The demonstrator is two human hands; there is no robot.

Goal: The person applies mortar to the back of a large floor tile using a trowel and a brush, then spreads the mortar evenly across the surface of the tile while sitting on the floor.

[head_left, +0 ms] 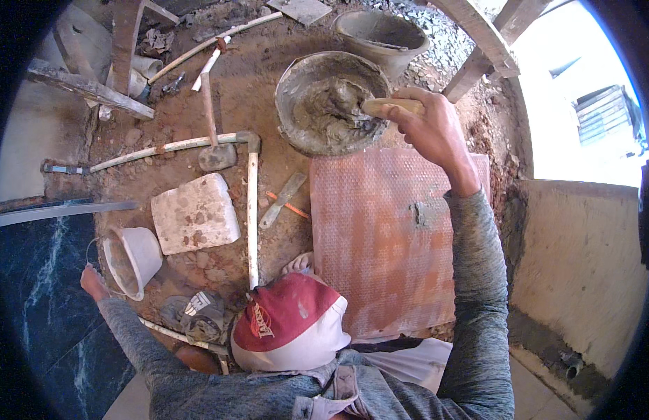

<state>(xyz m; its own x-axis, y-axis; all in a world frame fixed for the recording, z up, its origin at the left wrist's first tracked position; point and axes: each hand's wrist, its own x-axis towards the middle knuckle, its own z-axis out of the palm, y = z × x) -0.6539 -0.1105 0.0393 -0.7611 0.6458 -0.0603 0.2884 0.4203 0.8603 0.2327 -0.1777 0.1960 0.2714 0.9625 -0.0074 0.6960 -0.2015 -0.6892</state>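
Observation:
My right hand is closed around the pale handle of a trowel, whose blade is sunk in the wet grey mortar. That mortar lies in a wide round tub ahead of me. Over at the left, my left hand is closed at the wire handle of a small white bucket, which tilts with its mouth toward the hand. Beneath my right forearm lies a large reddish panel with a dimpled surface and a grey mortar smear on it.
A rubber mallet, a white block, a scraper and white pipes lie on the dirt floor. Behind the tub stands another bucket. Wooden supports rise at far left and far right. Dark blue veined tile edges the left.

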